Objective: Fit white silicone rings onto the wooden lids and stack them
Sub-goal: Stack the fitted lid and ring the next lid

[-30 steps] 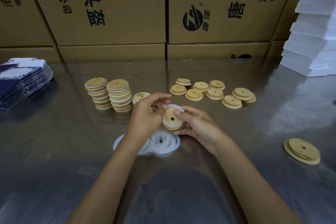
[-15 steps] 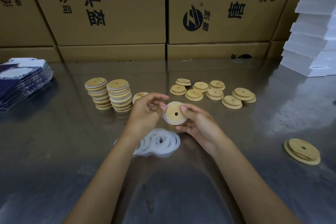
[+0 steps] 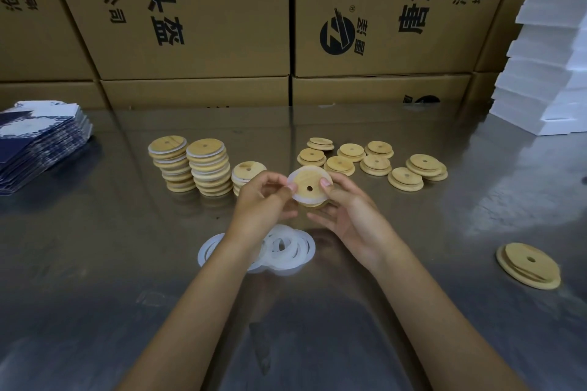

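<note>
Both hands hold one round wooden lid (image 3: 309, 186) with a centre hole above the steel table. A white silicone ring (image 3: 297, 197) sits around its edge. My left hand (image 3: 262, 200) pinches the ring's left side; my right hand (image 3: 344, 208) grips the lid's right side, thumb on top. Below the hands lies a pile of loose white rings (image 3: 286, 247). Two tall stacks of ringed lids (image 3: 190, 165) and a short third stack (image 3: 246, 173) stand to the left. Several bare lids (image 3: 374, 160) lie behind on the right.
A pair of bare lids (image 3: 529, 265) lies at the right near me. Blue-and-white flat packs (image 3: 38, 143) are piled at the far left. Cardboard boxes (image 3: 197, 16) wall off the back, and white foam blocks (image 3: 546, 73) rise at the right rear.
The lid tilted up to face me and rose slightly between both hands. The white ring now shows around its rim.
</note>
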